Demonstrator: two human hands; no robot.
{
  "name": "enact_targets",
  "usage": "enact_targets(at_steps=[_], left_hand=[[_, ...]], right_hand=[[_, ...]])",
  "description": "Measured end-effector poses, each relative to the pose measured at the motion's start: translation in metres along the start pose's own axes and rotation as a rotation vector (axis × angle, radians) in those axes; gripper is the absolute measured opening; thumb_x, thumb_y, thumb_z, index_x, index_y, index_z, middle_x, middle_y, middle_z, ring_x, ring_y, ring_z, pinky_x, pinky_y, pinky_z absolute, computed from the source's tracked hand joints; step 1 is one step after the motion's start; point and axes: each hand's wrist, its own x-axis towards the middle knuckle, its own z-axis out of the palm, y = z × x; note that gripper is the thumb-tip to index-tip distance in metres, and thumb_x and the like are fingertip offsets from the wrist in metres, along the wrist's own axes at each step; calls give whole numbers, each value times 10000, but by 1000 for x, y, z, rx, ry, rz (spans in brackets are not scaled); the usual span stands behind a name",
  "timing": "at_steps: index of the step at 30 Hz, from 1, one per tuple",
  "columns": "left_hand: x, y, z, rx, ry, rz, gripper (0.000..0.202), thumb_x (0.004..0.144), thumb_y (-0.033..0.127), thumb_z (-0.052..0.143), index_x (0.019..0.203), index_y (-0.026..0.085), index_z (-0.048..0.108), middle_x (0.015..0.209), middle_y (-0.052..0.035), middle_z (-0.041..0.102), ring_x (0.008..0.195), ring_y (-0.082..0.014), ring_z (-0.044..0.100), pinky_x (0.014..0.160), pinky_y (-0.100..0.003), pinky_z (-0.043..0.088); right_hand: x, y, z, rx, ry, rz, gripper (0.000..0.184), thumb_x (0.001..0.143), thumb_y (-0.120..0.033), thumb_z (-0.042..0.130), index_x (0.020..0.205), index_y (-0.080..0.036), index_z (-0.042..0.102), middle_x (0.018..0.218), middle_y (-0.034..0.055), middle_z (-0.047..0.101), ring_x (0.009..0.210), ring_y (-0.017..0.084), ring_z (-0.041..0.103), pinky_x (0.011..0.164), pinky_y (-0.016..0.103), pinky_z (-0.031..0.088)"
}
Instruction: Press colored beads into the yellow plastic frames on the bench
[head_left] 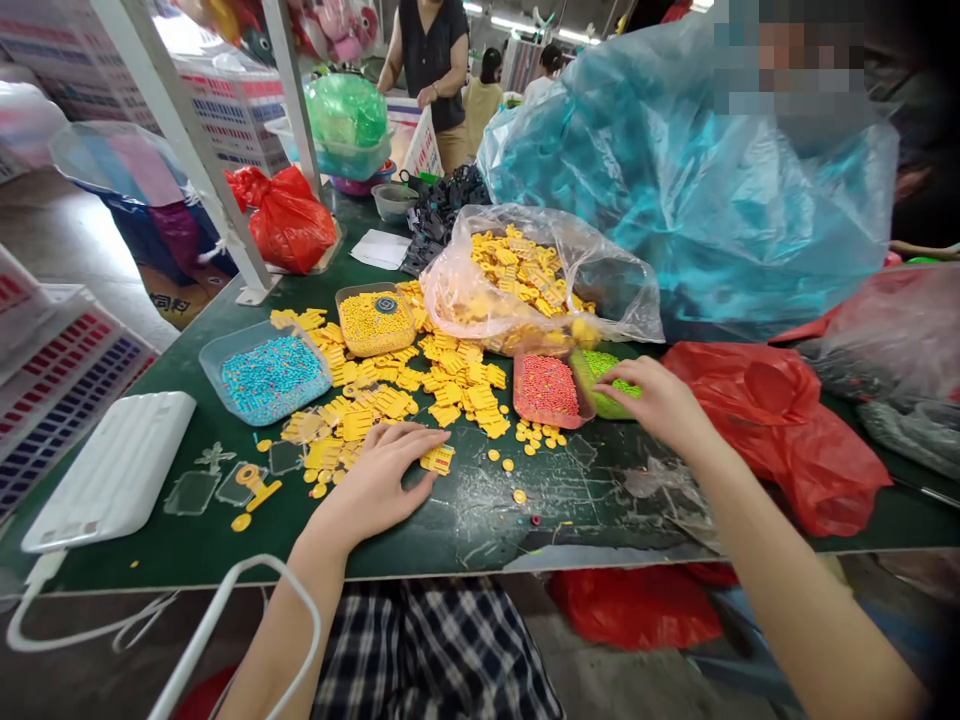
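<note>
My left hand (381,482) rests low over the table, with a small flat yellow plastic piece (437,459) with printed marks held at its thumb and fingertips. My right hand (651,400) reaches over a tray of green beads (609,372), its fingers drawn together at the beads. Whatever is between those fingertips is too small to make out. Left of the green beads stands a tray of pinkish-red beads (549,388). Many similar yellow pieces (465,385) lie heaped between the trays, and small yellow discs (536,436) are scattered in front.
Trays of blue beads (274,375) and yellow beads (375,322) stand left. Behind them is a clear bag of yellow pieces (517,270). A white power bank (112,470) with a cable lies left. Red plastic (772,420) and a big blue bag (690,190) occupy the right.
</note>
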Motion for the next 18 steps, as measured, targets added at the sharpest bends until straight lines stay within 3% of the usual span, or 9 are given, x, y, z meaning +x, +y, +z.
enact_targets(at_steps=[4, 7, 12, 18], left_hand=[[-1, 3, -1, -4, -87, -37, 463, 874, 197, 546, 1336, 226, 533, 1354, -71, 595, 1285, -265, 472, 1105, -516, 262], [0, 3, -1, -9, -76, -45, 401, 900, 247, 573, 1301, 249, 561, 1300, -63, 629, 1224, -251, 520, 1098, -509, 270], [0, 2, 0, 2, -41, -61, 407, 887, 337, 641, 1278, 250, 569, 1246, -65, 654, 1155, -247, 565, 1090, -502, 286], [0, 3, -2, -25, -73, -88, 571, 825, 341, 725, 1348, 261, 510, 1313, -73, 615, 1197, -261, 549, 1110, -501, 274]], right_hand=[[-12, -104, 10, 289, -19, -197, 247, 973, -391, 517, 886, -218, 670, 874, 41, 690, 834, 186, 603, 745, 309, 465], [-17, -155, 33, 383, -41, -234, 183, 971, -308, 534, 891, -210, 667, 881, 33, 689, 832, 166, 613, 743, 285, 472], [-19, -179, 71, 423, -90, -167, 107, 933, -252, 600, 866, -206, 670, 854, 18, 681, 810, 164, 613, 715, 273, 467], [-20, -182, 79, 416, -138, -149, 97, 923, -246, 614, 853, -217, 675, 851, 3, 682, 813, 160, 598, 698, 270, 462]])
